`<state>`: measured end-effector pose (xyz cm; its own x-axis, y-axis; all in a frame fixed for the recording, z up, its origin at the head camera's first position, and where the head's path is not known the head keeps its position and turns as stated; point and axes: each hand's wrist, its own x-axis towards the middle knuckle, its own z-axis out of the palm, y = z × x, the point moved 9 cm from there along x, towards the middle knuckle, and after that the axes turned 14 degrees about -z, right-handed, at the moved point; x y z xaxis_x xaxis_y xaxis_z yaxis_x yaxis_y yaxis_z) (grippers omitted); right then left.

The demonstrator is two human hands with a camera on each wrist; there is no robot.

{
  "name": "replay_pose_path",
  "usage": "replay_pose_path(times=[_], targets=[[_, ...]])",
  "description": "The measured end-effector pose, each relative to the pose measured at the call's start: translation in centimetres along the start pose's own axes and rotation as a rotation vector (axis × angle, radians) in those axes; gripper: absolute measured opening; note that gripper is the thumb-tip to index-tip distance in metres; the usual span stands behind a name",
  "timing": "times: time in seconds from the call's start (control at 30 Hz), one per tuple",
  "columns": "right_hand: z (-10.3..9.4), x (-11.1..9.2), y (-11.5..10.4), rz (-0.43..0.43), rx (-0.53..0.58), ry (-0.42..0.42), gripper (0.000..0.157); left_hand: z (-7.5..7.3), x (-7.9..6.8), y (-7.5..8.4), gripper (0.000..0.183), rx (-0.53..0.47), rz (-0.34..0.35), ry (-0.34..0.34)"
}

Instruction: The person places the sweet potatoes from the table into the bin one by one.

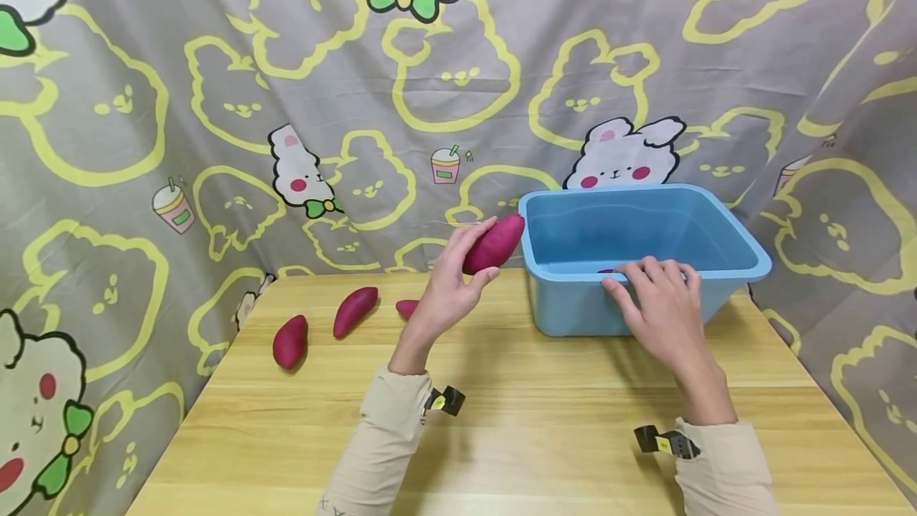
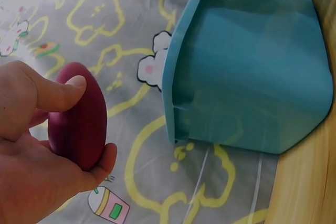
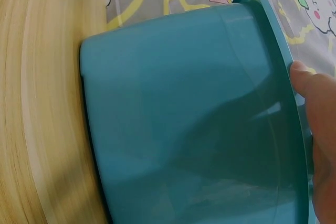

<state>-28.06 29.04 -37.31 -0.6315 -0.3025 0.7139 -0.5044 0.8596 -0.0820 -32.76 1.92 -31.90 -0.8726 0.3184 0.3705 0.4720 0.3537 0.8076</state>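
Observation:
In the head view my left hand (image 1: 450, 281) grips a purple sweet potato (image 1: 501, 241) above the table, close to the left end of a blue plastic bin (image 1: 583, 305). The left wrist view shows the thumb pressed along one side of this sweet potato (image 2: 79, 124) and fingers wrapped under the other. My right hand (image 1: 662, 309) holds the front rim of the bin, its fingers hooked over the edge and the thumb near the outer side. Inside the bin, a sliver of purple (image 1: 607, 271) peeks over the rim; most of it is hidden.
Two more sweet potatoes, one plump (image 1: 290, 342) and one slender (image 1: 355, 312), lie at the table's left. A third (image 1: 406, 308) is partly hidden behind the left hand. The wooden table (image 1: 544, 420) ends at a patterned grey curtain (image 1: 466, 62).

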Motion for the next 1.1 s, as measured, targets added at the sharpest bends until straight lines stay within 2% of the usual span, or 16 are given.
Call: replay_pose_path(times=[0.33, 0.63, 0.87, 1.0, 1.1], targets=[[-0.1, 0.0, -0.2, 0.006, -0.001, 0.0, 0.025, 0.7, 0.3, -0.1, 0.063, -0.012, -0.048, 0.003], [0.0, -0.1, -0.1, 0.009, 0.0, -0.007, 0.026, 1.6, 0.4, 0.4, 0.065, 0.022, 0.015, -0.013], [0.0, -0.1, -0.1, 0.011, 0.001, -0.006, 0.027, 2.1, 0.8, 0.4, 0.063, 0.023, -0.007, -0.003], [0.0, -0.1, 0.0, 0.011, 0.0, -0.007, 0.028, 2.3, 1.0, 0.3, 0.061, -0.003, -0.032, 0.002], [0.1, -0.1, 0.0, 0.011, 0.0, -0.007, 0.029, 2.6, 1.1, 0.1, 0.059, -0.058, -0.047, -0.016]])
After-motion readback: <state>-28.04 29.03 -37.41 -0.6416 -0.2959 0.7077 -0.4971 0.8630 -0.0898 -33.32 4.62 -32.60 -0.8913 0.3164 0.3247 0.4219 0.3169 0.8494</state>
